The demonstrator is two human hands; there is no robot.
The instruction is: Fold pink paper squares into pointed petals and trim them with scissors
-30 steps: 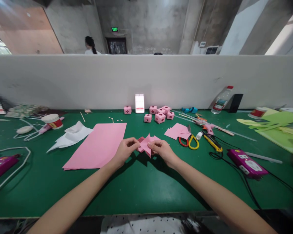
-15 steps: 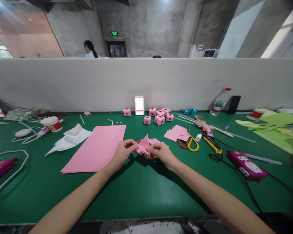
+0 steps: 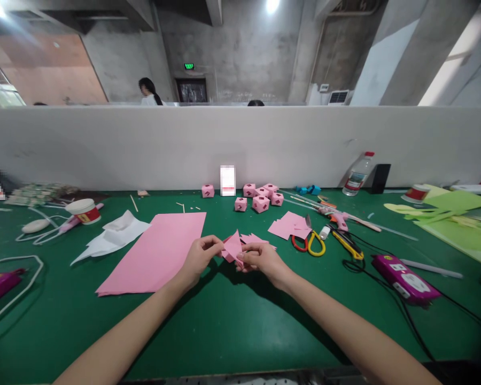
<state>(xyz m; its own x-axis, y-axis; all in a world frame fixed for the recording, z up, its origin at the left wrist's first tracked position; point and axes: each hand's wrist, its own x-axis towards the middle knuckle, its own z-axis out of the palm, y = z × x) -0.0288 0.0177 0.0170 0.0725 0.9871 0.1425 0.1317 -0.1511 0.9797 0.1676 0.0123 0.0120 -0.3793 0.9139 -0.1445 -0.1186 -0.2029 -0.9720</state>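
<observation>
Between my two hands is a piece of folded pink paper with one flap pointing up. My left hand pinches its left edge between thumb and fingers. With thumb and fingertips my right hand grips the right side, covering part of it. Several pink paper pieces lie on the table just behind the right hand. Farther back sit folded pink paper cubes with dark diamond-shaped openings. To the left of my left hand lies a stack of large pink sheets.
Small pink squares, scissors, a yellow utility knife, a pink glue gun and a purple device with cables lie to the right. White paper and a cup stand left. A grey partition borders the back.
The view has tilted slightly upward, so the table things appear lower. Both hands still hold the folded paper, whose raised flap has shifted a little; the right fingers have moved slightly around its lower edge.
</observation>
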